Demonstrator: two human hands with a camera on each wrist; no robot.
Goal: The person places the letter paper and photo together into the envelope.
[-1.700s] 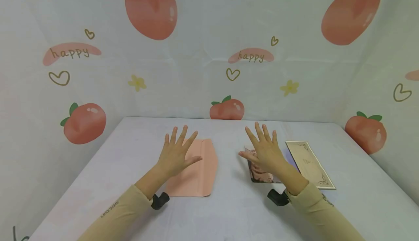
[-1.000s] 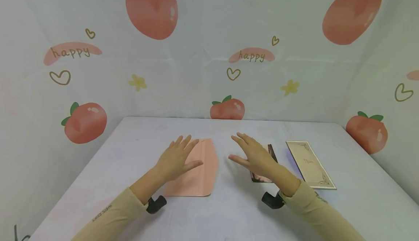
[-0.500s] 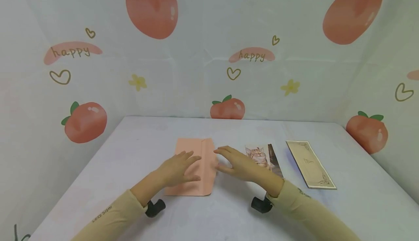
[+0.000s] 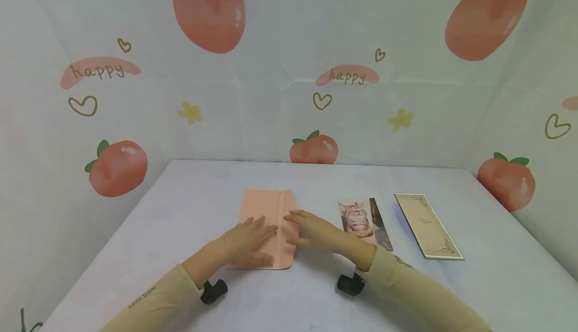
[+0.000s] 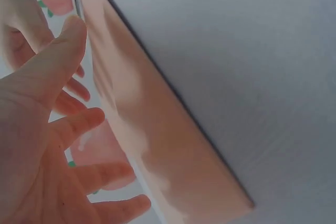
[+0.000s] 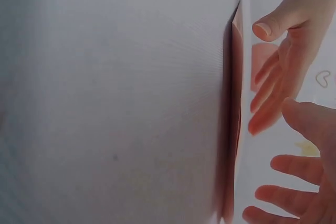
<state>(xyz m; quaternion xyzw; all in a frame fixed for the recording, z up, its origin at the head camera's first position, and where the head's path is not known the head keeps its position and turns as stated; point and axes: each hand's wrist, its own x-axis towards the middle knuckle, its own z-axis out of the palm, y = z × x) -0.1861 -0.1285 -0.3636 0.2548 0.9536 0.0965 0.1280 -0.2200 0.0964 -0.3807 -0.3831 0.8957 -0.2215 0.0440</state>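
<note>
A pink envelope [image 4: 266, 202] lies flat on the white table, its flap on the right side. My left hand [image 4: 246, 239] hovers over the envelope's lower left part with fingers spread and relaxed. Over the flap side is my right hand [image 4: 316, 231], its fingers loosely bent and pointing left. In the left wrist view, a gap shows between my left hand [image 5: 58, 145] and the envelope [image 5: 157, 135], with finger shadows falling on the paper. The right wrist view shows the envelope [image 6: 236, 103] edge-on, and my right hand [image 6: 310, 177] holds nothing.
Right of the envelope lies a cat picture card [image 4: 358, 219]. Farther right is a beige card [image 4: 426, 225] with ornate corners, set at a slant. Behind the table [image 4: 189, 186] hangs a white curtain [image 4: 271, 101] printed with peaches.
Both hands have come down toward the envelope. My right hand has moved left, off the cat picture card, to the envelope's flap side. The envelope and cards stay in place.
</note>
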